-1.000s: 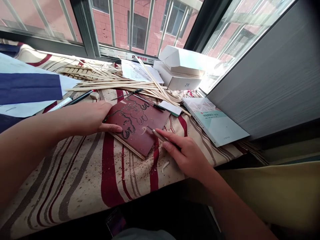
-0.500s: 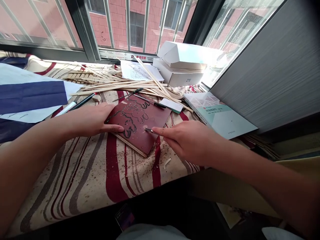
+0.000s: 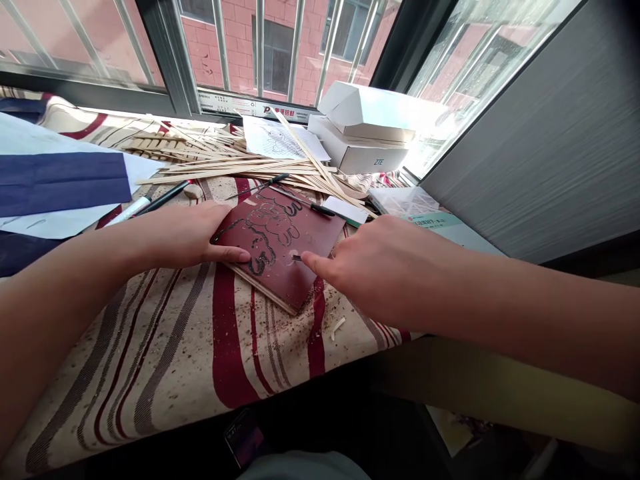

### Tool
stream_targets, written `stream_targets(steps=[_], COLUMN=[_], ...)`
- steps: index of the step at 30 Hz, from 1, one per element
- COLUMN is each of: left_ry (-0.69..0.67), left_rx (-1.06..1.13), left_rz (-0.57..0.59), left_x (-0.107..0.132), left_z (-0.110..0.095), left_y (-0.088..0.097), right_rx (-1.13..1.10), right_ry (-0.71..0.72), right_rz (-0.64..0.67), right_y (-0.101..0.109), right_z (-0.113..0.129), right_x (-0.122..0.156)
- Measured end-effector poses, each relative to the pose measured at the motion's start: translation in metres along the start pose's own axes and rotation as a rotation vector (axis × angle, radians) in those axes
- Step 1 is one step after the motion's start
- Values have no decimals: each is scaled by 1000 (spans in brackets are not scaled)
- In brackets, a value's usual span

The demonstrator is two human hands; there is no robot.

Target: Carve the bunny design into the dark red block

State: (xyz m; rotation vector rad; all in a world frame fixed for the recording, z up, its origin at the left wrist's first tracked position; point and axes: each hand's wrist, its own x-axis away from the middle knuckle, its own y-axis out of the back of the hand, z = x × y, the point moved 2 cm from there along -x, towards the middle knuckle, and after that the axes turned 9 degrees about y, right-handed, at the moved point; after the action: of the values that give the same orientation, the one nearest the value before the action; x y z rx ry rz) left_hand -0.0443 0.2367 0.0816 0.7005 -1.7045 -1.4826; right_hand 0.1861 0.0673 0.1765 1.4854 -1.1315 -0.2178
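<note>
A reddish-brown wooden board [image 3: 313,247] with a dark carved animal-like outline lies tilted on the striped cloth. My left hand [image 3: 213,237] grips its left edge, thumb pressed on the top face and the other fingers out of sight. Closed around a slim carving tool [image 3: 297,258], my right hand [image 3: 373,263] points the dark tip at a pale scraped spot on the board. Most of the tool is covered by the hand, with the index finger stretched along it. A dark-handled pointed tool [image 3: 274,181] and a black pen [image 3: 320,209] rest at the board's far edge.
Thin wooden strips [image 3: 235,165] pile up behind the board, near a printed paper [image 3: 280,140] and a white box [image 3: 370,157]. A book [image 3: 450,227] lies at right, partly behind my arm. Shavings dot the cloth [image 3: 190,347], whose front edge drops off.
My right hand has turned over and its wrist and forearm have risen, covering more of the book. The tool tip stays at the pale spot. My left hand keeps its place on the board.
</note>
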Motion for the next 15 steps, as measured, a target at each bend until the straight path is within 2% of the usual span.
stream_targets(steps=[7, 15], left_ry=[40, 27], left_rx=[-86, -81], left_rz=[37, 22], left_x=[-3, -11], left_z=[-3, 8], left_y=[2, -6], right_rx=[-34, -152], right_ry=[-96, -211], right_rz=[5, -37], right_y=[-14, -48], right_z=[14, 39], right_x=[2, 3])
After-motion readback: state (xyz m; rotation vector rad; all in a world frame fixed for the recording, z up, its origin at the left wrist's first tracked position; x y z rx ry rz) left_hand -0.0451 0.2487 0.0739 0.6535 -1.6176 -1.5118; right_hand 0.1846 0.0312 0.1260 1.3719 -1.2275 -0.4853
